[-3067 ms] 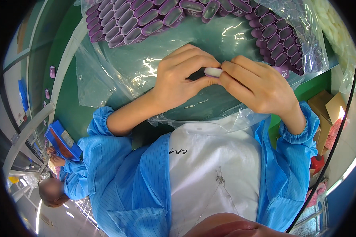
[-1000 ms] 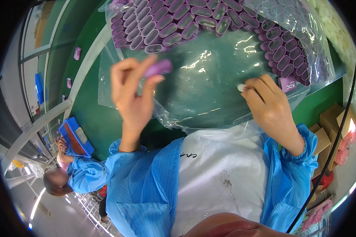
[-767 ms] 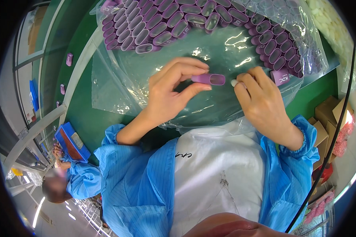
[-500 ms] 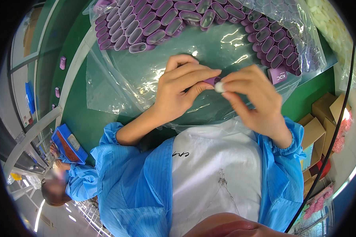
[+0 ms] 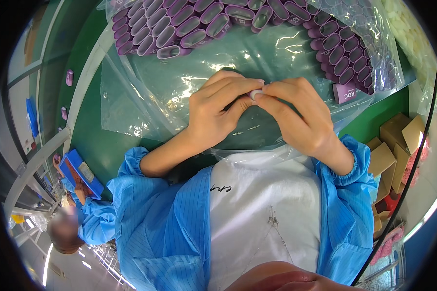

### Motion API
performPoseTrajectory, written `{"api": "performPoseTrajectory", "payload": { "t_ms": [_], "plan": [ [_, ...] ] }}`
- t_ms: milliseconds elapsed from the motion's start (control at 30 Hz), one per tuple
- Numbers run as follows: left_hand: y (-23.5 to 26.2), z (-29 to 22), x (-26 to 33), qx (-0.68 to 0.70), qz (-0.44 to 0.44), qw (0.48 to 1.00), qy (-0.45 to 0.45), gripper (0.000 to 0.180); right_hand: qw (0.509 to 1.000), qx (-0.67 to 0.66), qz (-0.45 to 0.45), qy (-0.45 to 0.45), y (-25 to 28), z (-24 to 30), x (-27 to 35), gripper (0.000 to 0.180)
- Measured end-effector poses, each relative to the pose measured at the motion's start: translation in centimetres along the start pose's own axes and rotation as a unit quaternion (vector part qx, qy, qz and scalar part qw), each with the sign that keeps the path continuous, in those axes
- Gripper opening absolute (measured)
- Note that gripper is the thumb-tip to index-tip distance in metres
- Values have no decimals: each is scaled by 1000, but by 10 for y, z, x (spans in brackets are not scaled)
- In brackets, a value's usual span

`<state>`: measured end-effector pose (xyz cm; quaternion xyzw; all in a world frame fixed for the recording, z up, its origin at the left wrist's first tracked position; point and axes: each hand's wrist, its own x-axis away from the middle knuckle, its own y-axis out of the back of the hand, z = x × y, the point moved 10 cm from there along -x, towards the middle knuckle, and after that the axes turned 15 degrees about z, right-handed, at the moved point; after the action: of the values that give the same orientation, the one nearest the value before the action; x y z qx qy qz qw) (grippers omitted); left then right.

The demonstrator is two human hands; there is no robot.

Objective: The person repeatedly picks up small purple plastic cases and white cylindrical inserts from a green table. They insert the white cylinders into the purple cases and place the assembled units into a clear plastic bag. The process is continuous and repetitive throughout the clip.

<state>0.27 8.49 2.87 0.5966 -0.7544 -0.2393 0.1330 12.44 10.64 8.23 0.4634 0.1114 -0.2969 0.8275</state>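
Observation:
My left hand [image 5: 216, 103] is closed around a small purple oval shell, mostly hidden by the fingers. Against the shell's end, my right hand [image 5: 301, 111] pinches a small white piece [image 5: 256, 94]; its fingertips touch those of the left hand. How deep the white piece sits in the shell cannot be made out. Both hands are above a clear plastic sheet [image 5: 150, 92]. Beyond them stand rows of hollow purple oval shells [image 5: 172, 29], mouths facing up. More such shells [image 5: 342, 60] are massed at the far right, partly under clear plastic.
A green table [image 5: 116, 145] lies under the sheet. Pale pieces fill a clear bag [image 5: 408, 43] at the far right. Cardboard boxes [image 5: 383, 165] stand to the right, behind a black cable [image 5: 417, 160]. At left, a co-worker in blue [image 5: 97, 220] is beside a blue bin [image 5: 77, 169].
My right hand has moved left and closer to my left hand. The white piece, earlier at the shell's open end with more of it showing, now sits tighter between the fingertips.

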Motion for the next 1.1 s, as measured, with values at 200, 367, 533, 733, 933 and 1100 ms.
{"api": "performPoseTrajectory", "payload": {
  "t_ms": [200, 367, 533, 733, 933, 1100],
  "plan": [
    [-3, 2, 1, -18, 7, 1000, 0, 37, 1000, -7, 18, -4, 8, -2, 9, 32],
    [-5, 1, -1, -21, 16, 1000, 6, 38, 997, 56, 41, 15, 3, 3, 6, 32],
    [-5, 2, 0, -26, 17, 999, 5, 37, 992, 62, 91, 60, 0, 8, 2, 34],
    [-5, 2, -1, -30, 18, 999, -2, 36, 993, 42, 90, 61, -1, 0, 11, 33],
    [-4, -4, -4, -41, 25, 999, 0, 35, 998, 29, 46, 41, 2, -5, 15, 28],
    [12, -13, 3, -34, 30, 999, 15, 30, 998, -29, 23, 45, 36, -5, 16, 28]
  ]
}}
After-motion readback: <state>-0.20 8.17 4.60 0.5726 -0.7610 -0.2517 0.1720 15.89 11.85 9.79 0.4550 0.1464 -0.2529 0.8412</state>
